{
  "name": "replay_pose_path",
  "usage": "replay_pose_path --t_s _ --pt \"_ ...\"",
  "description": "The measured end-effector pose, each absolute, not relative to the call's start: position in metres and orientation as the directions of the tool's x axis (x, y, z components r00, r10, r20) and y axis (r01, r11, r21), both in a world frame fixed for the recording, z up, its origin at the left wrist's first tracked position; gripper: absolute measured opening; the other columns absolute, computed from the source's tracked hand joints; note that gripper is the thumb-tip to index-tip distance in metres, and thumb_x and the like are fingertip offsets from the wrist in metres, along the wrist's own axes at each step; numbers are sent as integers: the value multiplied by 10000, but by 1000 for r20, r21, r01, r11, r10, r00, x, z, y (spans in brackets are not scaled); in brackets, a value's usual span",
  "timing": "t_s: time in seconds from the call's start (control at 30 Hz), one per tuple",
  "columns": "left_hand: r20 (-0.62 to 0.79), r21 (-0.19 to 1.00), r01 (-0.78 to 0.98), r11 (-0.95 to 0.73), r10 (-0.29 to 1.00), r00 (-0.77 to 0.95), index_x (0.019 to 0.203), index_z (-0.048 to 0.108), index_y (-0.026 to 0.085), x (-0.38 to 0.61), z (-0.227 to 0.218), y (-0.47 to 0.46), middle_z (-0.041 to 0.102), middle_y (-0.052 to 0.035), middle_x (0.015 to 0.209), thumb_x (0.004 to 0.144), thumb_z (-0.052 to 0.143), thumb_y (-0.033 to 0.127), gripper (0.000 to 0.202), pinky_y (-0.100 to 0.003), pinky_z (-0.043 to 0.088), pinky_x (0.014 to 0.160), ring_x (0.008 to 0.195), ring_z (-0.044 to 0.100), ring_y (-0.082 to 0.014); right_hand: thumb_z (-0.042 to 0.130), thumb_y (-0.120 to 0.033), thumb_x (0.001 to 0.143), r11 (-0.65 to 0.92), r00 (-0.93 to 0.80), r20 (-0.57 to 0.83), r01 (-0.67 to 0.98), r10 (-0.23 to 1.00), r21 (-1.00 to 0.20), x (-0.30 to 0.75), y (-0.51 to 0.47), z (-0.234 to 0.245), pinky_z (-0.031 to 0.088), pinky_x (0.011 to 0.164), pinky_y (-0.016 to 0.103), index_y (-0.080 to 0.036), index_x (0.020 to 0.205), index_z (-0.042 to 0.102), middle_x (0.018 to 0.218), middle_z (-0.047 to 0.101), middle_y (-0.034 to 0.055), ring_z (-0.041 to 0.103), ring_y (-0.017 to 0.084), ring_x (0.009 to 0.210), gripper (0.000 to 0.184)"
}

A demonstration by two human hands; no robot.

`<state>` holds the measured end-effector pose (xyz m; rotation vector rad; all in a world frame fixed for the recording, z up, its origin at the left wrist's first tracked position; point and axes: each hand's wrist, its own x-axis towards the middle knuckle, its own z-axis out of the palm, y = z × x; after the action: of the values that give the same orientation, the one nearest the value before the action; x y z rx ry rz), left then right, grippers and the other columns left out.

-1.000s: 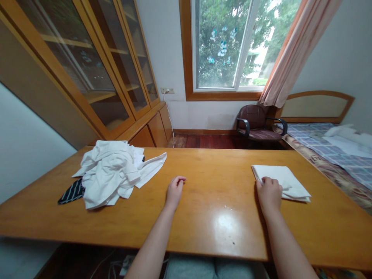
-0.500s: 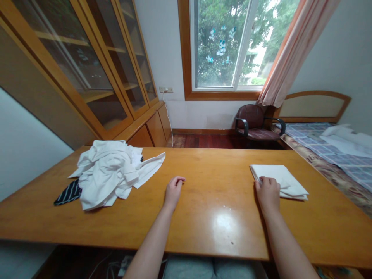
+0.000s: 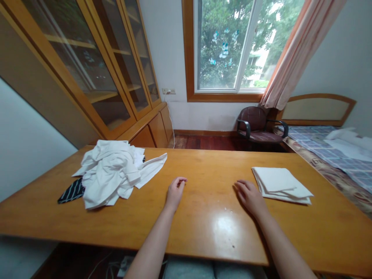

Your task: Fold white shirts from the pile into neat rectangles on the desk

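A rumpled heap of white cloth point(image 3: 112, 170), perhaps garments, lies on the left part of the wooden table point(image 3: 200, 228). From under it a dark striped cloth point(image 3: 72, 191) sticks out on the left. On the right lies a flat folded white cloth point(image 3: 280, 182) in several layers. My left hand point(image 3: 176, 192) rests at mid-table, right of the heap and apart from it, its fingers curled together with nothing visible in them. Just left of the folded cloth, my right hand point(image 3: 250, 195) hovers over or lies on the tabletop, fingers loosely stretched and holding nothing.
A glass-fronted cabinet point(image 3: 128, 116) stands beyond the table's left end. Past the far edge is a dark red armchair point(image 3: 255, 124) below the window point(image 3: 223, 50) and pink curtain point(image 3: 302, 54). A bed point(image 3: 328, 151) with a plaid cover lies to the right.
My right hand has come off the folded white cloth and moved left onto the space beside it. The cloth stays where it was. My left hand has hardly moved.
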<state>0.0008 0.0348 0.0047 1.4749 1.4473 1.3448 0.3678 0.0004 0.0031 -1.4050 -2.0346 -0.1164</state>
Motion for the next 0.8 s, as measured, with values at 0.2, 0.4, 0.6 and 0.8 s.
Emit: replay_pose_path --t_s 0.2,0.4,0.6,0.8 --pt "196 966 213 -144 949 -247 967 661 188 -15 7 42 715 -90 1029 807 591 348 237 -390 534 945 1000 673 -218 489 -292 952 392 -167 532 853 830 -344 370 9 -8 554 957 449 -198 1139 705 1176 710 132 674 276 1055 300" --pt "462 781 611 -131 779 -423 986 639 189 -100 50 45 639 -90 1020 825 550 316 223 -410 540 894 997 621 -249 492 -274 943 407 -188 539 855 821 -322 373 11 -8 559 940 448 -193 1078 723 1108 735 128 684 272 1010 279" --pt "658 397 882 252 592 -465 1218 601 138 -193 100 61 523 -180 1275 843 613 319 417 -534 324 1112 1261 448 -353 490 -273 939 403 -190 529 856 827 -324 373 11 -9 554 937 456 -200 1083 725 1106 733 127 678 278 1013 285" --pt "470 315 839 444 695 -544 1414 480 152 -222 116 83 437 -234 1364 832 638 547 721 -558 399 991 1237 422 -452 489 -284 944 397 -180 518 850 837 -347 375 12 -11 547 946 457 -195 1098 724 1121 727 129 669 277 1028 295"
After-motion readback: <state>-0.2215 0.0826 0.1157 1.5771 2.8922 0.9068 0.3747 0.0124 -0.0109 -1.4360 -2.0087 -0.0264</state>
